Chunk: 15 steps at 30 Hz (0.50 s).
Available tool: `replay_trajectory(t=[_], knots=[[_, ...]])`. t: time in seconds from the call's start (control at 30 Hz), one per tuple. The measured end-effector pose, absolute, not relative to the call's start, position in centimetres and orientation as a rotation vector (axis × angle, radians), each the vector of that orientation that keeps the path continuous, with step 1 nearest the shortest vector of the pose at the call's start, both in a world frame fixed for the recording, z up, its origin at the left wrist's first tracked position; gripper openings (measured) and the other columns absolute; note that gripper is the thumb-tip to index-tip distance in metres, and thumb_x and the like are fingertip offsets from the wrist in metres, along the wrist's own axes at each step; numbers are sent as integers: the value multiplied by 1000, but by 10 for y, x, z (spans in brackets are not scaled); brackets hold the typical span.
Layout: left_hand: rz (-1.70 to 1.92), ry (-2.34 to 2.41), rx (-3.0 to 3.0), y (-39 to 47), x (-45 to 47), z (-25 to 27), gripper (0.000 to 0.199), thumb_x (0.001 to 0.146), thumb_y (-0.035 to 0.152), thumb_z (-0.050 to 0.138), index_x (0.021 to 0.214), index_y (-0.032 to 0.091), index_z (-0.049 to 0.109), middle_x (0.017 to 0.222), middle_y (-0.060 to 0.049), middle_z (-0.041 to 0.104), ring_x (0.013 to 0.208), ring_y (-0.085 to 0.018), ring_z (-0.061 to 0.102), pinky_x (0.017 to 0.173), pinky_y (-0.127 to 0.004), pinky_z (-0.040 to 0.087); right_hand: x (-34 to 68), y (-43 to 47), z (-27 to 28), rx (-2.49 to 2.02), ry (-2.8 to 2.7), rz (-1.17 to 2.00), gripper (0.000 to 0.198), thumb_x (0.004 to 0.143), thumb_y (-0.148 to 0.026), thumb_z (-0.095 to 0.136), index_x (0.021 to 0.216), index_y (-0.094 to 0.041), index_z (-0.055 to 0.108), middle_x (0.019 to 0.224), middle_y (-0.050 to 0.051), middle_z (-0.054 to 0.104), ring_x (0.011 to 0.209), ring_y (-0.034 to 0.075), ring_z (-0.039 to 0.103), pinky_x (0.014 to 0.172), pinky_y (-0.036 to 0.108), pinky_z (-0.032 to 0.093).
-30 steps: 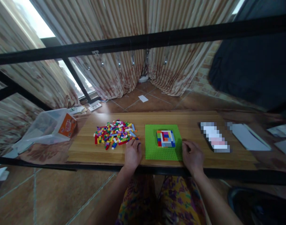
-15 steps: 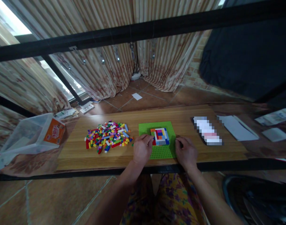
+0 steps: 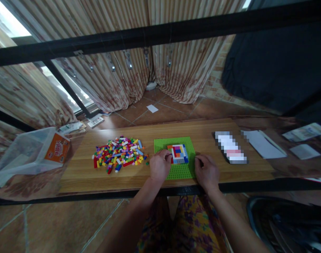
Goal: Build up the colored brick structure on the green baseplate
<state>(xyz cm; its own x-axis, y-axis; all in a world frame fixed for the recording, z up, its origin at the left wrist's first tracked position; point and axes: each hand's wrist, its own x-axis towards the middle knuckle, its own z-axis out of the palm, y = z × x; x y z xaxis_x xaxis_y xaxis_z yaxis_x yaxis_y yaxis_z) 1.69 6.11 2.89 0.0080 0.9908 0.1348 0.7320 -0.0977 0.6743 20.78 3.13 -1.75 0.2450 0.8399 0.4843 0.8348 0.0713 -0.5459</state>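
Note:
A green studded baseplate lies on the wooden board, bearing a square build of toy bricks in white, blue, red, orange and grey. My left hand is over the plate's left side, its thumb and forefinger pinched at the build's left edge. Whatever sits between those fingertips is too small to make out. At the plate's right edge rests my right hand, fingers curled in; its fingertips are partly hidden, and I cannot make out anything in them. Left of the plate spreads a heap of loose bricks in many colours.
The wooden board carries a phone-like device with a blurred screen on the right. White paper lies beyond it. A clear plastic box with an orange label stands at the far left. A black rail crosses above.
The view has shifted slightly, moving the scene a little leftward. My left fingertips have shifted slightly at the build's left edge; my right hand stays at the plate's edge.

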Motion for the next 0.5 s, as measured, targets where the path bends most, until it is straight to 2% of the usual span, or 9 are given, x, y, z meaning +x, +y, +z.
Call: replay_trajectory(t=[0.23,0.5], knots=[[914,1769,1738,58,20,23,16,84,17,56,94,24,66,89,0,74,82,-13,68,76,-24,51,209,32,-19,-1734,-1558,25,26,89,-31,46,87,-19,69,93,9,69,85,20,61,76,32,48],[1074,1704,1461,64,23,23,8,80,18,63,87,19,65,81,-1,73,72,-13,67,71,-25,52,209,32,-21,-1721,-1565,18,26,89,-31,46,88,-19,69,94,9,69,86,21,62,78,33,49]])
